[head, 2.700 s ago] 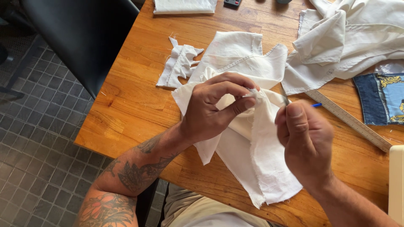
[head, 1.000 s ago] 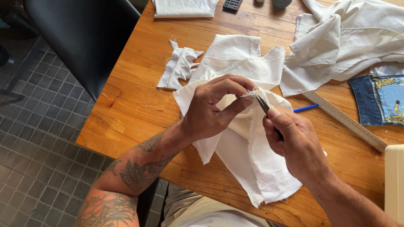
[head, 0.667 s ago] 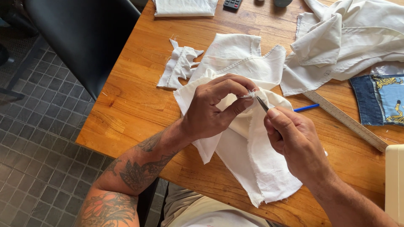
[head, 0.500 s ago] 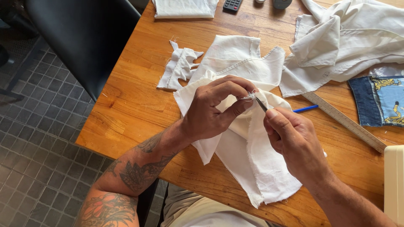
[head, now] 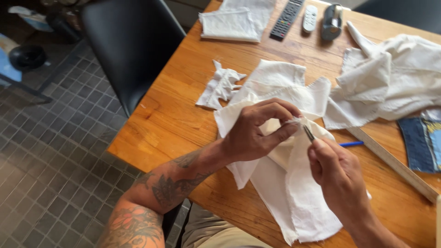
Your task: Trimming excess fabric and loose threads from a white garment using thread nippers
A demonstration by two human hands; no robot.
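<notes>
Head view shows the left hand (head: pixel 257 133) pinching a seam of the white cloth (head: pixel 294 193) at the table's (head: pixel 170 124) near edge while the right hand (head: pixel 337 177) grips what looks like a seam ripper (head: pixel 308 132) at the stitches, so picking threads seems underway, needing small, steady strokes.

The thin metal tool (head: pixel 308 133) was mostly buried in the right hand (head: pixel 339 177), its kind unclear. The denim piece (head: pixel 422 143) ran off the right edge, and cloth hid most of the blue pen (head: pixel 352 143).

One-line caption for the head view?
Left hand pinches white fabric while right hand works a thin metal tool into it.
</notes>
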